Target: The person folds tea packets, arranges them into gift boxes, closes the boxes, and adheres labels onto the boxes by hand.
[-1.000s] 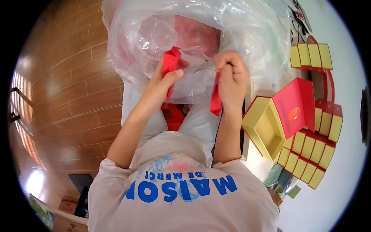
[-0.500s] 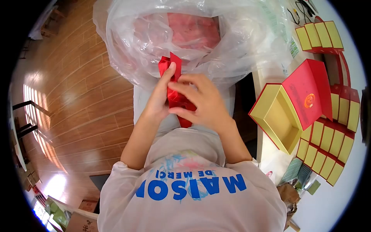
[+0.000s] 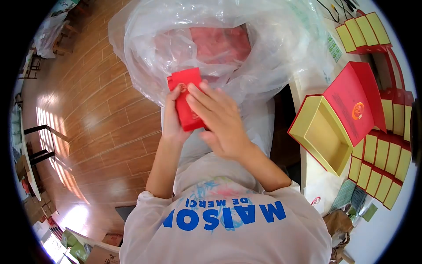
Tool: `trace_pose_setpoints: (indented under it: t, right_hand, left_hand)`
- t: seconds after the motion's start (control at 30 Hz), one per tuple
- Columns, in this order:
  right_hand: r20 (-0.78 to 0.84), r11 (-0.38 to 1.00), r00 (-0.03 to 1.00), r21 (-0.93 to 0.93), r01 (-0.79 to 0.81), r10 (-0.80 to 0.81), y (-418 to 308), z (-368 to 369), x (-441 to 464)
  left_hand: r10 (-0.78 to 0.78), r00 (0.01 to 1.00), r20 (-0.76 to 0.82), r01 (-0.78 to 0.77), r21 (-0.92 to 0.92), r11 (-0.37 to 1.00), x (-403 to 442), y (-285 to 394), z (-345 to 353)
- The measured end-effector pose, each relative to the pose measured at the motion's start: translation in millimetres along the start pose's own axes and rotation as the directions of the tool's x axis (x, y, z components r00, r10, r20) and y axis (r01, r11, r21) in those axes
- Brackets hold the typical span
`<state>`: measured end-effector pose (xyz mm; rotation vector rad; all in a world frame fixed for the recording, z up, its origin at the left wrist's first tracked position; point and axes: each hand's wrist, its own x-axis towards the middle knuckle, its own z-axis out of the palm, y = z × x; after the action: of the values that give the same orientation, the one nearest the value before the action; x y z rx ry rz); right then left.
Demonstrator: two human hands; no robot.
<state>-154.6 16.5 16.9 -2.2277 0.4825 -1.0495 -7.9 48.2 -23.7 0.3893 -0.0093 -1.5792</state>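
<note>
A small red packet (image 3: 184, 103) with faint gold print is held up in front of my shirt. My left hand (image 3: 172, 121) grips it from the left side and from below, its thumb lying on the front face. Across the packet's right part, my right hand (image 3: 222, 119) rests flat with its fingers stretched out, hiding some of the surface. Just beyond the hands is a large clear plastic bag (image 3: 145, 57), its mouth open, with red packets (image 3: 222, 44) heaped inside.
An open red box (image 3: 323, 136) with a yellow inside stands on the white table (image 3: 310, 176) to my right. Behind it are rows of red and yellow boxes (image 3: 380, 154). Cables (image 3: 336, 13) lie at the far right. Brown wood-look floor (image 3: 105, 114) stretches to the left.
The red packet has turned from edge-on to showing its broad face and looks flatter. My right hand's curled fingers have straightened and now lie across it. The view has shifted slightly.
</note>
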Motion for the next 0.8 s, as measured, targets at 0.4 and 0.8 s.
trace_pose_setpoints:
  t: [0.4, 0.8]
  right_hand:
    - [0.103, 0.861, 0.861, -0.176, -0.477, 0.498, 104.4, 13.1, 105.5]
    - [0.118, 0.925, 0.922, -0.143, -0.352, 0.369, 79.6, -26.7, 297.4]
  left_hand:
    - [0.367, 0.921, -0.129, -0.241, 0.551, 0.799, -6.7, 16.8, 14.9]
    - [0.585, 0.805, 0.095, -0.284, 0.928, 0.241, 15.4, 108.6, 42.5]
